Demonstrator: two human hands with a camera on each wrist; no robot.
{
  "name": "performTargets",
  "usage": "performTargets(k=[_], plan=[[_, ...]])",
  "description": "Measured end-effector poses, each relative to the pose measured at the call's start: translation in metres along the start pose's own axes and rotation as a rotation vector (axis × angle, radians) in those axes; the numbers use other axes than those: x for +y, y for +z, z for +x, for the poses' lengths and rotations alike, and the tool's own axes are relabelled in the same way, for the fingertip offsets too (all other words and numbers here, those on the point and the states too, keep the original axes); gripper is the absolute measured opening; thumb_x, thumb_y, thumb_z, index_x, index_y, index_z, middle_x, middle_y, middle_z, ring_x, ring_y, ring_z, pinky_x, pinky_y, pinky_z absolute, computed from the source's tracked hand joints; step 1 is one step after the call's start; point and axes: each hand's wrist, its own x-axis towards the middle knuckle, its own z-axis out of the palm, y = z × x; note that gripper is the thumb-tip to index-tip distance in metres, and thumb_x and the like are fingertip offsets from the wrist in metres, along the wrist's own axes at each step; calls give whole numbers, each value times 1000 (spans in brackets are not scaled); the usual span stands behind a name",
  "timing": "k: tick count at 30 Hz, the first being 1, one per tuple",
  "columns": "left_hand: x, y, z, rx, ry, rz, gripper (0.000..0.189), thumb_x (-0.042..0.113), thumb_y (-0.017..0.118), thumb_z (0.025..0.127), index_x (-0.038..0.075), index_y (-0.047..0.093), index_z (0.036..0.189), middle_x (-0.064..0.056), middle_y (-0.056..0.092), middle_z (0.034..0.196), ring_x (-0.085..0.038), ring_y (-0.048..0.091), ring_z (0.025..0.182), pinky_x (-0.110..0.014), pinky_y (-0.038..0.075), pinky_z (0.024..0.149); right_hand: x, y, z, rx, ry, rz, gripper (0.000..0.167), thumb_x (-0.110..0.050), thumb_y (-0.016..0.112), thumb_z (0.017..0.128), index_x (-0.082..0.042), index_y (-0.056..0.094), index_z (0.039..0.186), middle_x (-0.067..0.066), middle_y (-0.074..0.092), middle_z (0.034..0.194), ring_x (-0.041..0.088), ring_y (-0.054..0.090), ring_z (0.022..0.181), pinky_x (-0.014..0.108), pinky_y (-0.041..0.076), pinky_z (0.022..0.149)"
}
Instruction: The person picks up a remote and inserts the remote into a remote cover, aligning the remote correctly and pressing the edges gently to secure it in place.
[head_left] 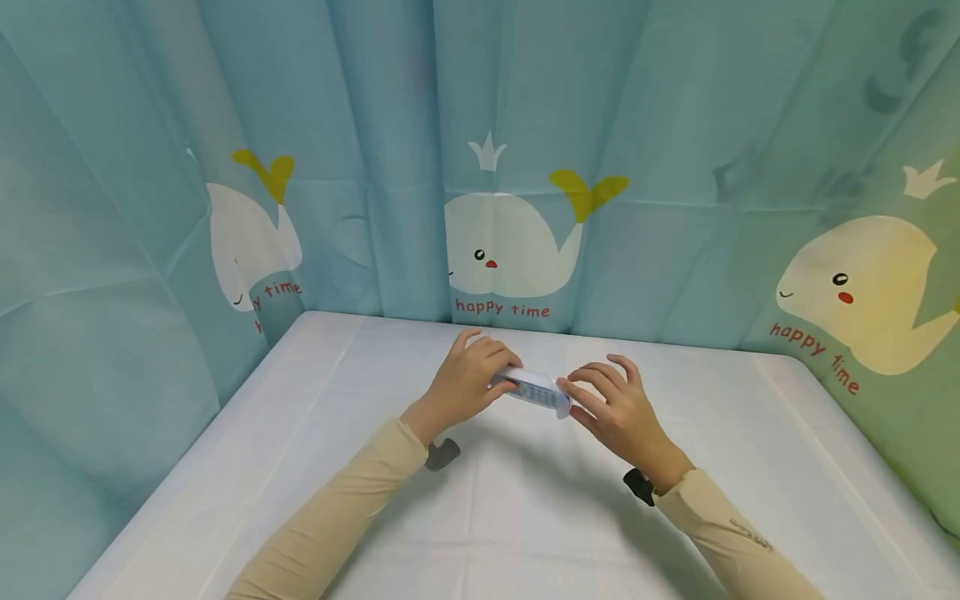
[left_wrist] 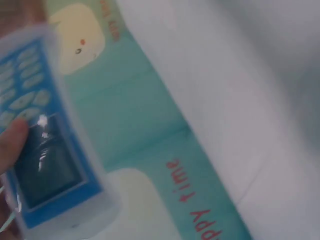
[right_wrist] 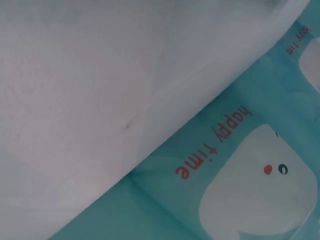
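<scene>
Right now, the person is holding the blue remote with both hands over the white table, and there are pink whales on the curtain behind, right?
Not quite: the whales are white, not pink, with yellow tails. The head view shows it. The rest holds: the left hand and right hand hold the blue remote over the white table, in front of the curtain.

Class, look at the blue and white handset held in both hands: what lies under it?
Under the handset lies the white tablecloth, apart from it. The handset's underside is hidden.

Head view looks forward and down on the surface (head_left: 525, 517) and curtain (head_left: 360, 167); both wrist views sit close, tilted, sharing them.
</scene>
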Motion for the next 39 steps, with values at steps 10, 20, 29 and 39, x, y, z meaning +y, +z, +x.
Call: performTargets(k=[10, 20, 29, 39], plan=[[0, 19, -10, 424, 221, 273, 25, 16, 84, 63, 15, 65, 80, 4, 65, 76, -14, 61, 76, -41, 45, 92, 1, -10, -2, -168, 348, 317, 37, -7, 70, 70, -8, 65, 107, 5, 64, 102, 22, 55, 98, 43, 35, 88], [1, 25, -14, 600, 349, 360, 20, 9, 77, 63, 14, 65, 78, 3, 63, 75, -14, 58, 71, -42, 48, 85, -2, -12, 7, -214, 494, 388, 40, -14, 79, 65, -9, 66, 102, 2, 63, 101, 18, 53, 97, 43, 40, 83], [9, 17, -11, 224, 135, 338, 67, 43, 85, 58, 18, 60, 115, 0, 59, 107, -17, 55, 99, -50, 38, 101, -1, -6, 8, -78, 232, 141, 50, -21, 77, 56, 0, 63, 99, 12, 61, 96, 30, 54, 91, 51, 38, 86], [18, 11, -5, 188, 104, 175, 41, 43, 77, 72, 18, 67, 104, 2, 64, 97, -15, 59, 95, -53, 36, 103, -3, -2, 10, -48, 110, 27, 53, -19, 78, 51, 0, 62, 98, 12, 61, 92, 29, 57, 85, 54, 41, 85]])
